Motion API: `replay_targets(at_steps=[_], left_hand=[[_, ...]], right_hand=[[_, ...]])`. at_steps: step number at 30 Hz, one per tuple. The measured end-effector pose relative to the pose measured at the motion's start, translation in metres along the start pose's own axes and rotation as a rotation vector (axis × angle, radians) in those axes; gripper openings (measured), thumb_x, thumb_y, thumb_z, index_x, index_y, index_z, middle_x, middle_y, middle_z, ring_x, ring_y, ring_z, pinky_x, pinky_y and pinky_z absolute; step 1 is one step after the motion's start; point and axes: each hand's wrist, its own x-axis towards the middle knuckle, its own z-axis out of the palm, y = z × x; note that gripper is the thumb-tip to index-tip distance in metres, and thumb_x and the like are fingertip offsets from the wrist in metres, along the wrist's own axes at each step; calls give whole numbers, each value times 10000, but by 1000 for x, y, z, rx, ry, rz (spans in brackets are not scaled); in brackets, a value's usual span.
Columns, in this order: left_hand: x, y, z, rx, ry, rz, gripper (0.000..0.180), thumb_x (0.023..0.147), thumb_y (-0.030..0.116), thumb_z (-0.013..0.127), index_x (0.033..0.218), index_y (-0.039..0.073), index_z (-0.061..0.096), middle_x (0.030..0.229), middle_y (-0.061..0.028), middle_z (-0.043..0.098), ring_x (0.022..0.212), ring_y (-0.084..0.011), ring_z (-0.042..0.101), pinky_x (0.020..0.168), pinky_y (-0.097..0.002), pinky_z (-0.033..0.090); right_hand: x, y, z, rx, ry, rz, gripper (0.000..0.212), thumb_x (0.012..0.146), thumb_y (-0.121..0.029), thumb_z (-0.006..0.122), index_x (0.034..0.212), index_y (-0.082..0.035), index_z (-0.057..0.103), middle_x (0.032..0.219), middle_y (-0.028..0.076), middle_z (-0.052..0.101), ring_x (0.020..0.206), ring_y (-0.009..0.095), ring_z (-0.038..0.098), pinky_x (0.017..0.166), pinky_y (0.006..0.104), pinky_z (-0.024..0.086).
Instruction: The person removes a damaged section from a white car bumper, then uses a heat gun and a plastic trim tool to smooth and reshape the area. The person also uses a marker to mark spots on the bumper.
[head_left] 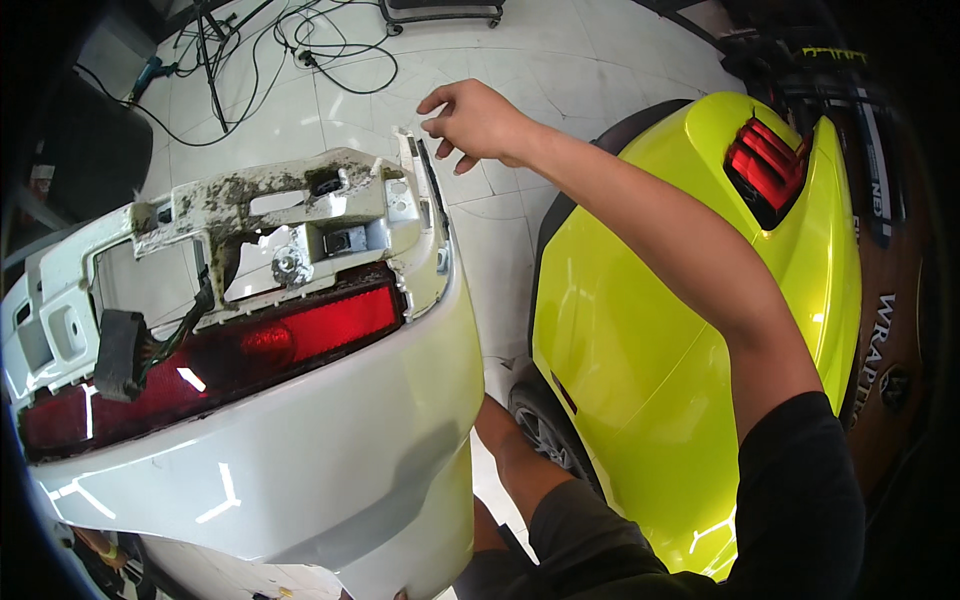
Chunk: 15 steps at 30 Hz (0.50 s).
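Observation:
My right hand is held out over the far right corner of a white car bumper. Its fingers are loosely bent and apart, with nothing visible between them. Just below the fingers runs the bumper's thin side edge; whether they touch it I cannot tell. A long red lamp is set into the bumper, beneath a dirt-stained white inner frame. From that frame hangs a dark foam-like block beside some wires. My left hand does not show.
To the right stands a bright yellow-green car body with a red tail light and a dark wheel. Loose cables, a stand's leg and a wheeled base are on the tiled floor beyond.

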Motion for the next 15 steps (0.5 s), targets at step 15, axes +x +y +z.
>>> replay_targets(at_steps=[15], left_hand=[[2,-20,-4,17,25,193,703,877,110,781,1439,-35,384,1372,-232,497,1288,-358,467,1147,-505,372]], right_hand=[[9,-22,-3,-537,-242,-91,192,879,0,589,975,102,720,863,172,744,746,202,749,580,328,654]])
